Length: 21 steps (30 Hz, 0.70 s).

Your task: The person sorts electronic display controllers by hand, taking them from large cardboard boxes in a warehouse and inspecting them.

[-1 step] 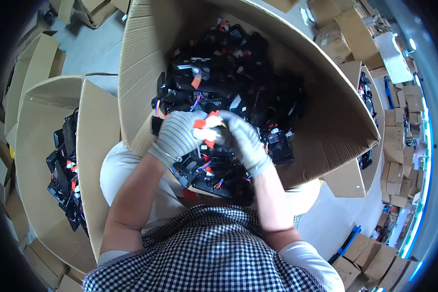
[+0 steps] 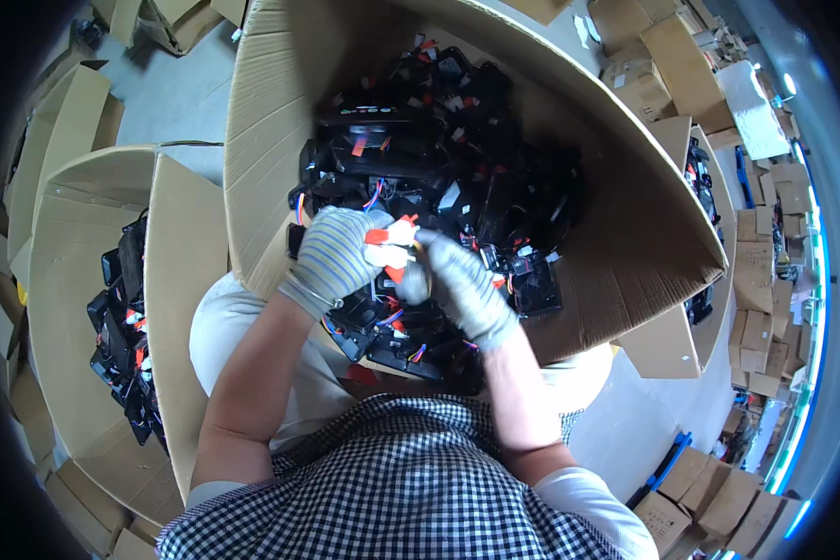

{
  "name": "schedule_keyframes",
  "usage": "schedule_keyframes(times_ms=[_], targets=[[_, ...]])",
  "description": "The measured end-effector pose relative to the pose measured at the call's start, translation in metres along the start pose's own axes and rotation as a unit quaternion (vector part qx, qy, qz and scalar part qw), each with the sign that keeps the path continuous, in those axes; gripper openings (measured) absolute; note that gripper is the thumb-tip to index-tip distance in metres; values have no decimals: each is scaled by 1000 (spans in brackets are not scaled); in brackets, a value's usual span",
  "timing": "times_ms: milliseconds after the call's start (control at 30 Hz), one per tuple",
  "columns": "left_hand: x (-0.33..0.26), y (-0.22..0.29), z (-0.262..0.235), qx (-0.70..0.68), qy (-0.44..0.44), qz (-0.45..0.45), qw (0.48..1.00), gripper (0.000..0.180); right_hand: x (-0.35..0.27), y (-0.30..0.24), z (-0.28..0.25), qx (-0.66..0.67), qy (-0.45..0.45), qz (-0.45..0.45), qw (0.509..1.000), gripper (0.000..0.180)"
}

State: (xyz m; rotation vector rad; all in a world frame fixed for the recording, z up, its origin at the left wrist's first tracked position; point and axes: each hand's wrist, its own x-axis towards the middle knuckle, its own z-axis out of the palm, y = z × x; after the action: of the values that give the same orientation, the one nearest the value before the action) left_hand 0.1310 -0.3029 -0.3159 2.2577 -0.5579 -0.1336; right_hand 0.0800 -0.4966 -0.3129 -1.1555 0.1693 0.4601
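Observation:
My left hand (image 2: pixel 334 254), in a striped knit glove, is closed on white connectors with red-orange ends (image 2: pixel 392 245). My right hand (image 2: pixel 467 289), in a greyish glove, has its fingertips close to the connectors' right side. Its fingers are blurred and dark, so whether they pinch a wire is hidden. Both hands are over a large open cardboard box (image 2: pixel 275 121). Inside lies a heap of black plastic units (image 2: pixel 383 159) with coloured wires and small white and red plugs.
Another cardboard box (image 2: pixel 189 280) on the left holds similar black units (image 2: pixel 121 322). On the right stands a further box (image 2: pixel 667 345) with black parts. Stacked cartons (image 2: pixel 765 308) line the right side. My knees flank the large box's near edge.
My right hand has shifted slightly down, its fingers still beside the connectors. My left hand, with the connectors, has moved a little left and up.

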Motion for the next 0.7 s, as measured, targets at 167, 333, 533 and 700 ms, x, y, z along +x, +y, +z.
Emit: schedule_keyframes(times_ms=[167,333,533,700], targets=[[-4,5,-1,-214,141,-66,964,16,-59,-15,1,11,-177,-95,980,35],[-10,-3,-49,-663,63,23,746,28,-26,-43,-64,-59,3,-124,991,35],[-15,-43,-51,-580,107,107,801,37,124,-38,-118,51,235,-167,956,23],[-9,-22,-45,-516,158,19,841,45,252,13,-182,-735,151,-196,631,24]])
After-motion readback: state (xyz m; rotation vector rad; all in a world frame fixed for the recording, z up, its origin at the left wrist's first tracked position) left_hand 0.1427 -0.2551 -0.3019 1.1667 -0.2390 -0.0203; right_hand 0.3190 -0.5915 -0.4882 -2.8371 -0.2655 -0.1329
